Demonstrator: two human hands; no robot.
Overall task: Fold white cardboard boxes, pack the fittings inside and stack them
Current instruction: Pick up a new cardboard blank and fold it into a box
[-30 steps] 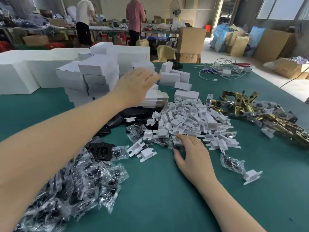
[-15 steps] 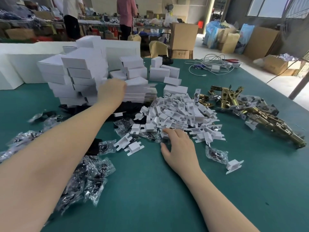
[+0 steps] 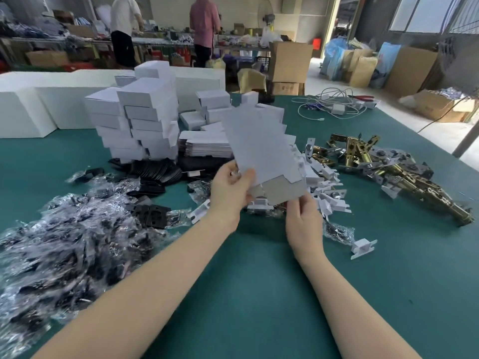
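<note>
Your left hand (image 3: pixel 230 189) pinches the flat box blank (image 3: pixel 259 149) above the table (image 3: pixel 246 294); your right hand (image 3: pixel 303 218) grips its lower edge.

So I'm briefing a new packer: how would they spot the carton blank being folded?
On the green table, look above the pile of white clips. The flat white blank is the only carton held in the air, pinched by the left hand.

Left hand (image 3: pixel 230 193) grip pinching raised, right hand (image 3: pixel 303 218) fingers curled beneath, forearms converging
</note>
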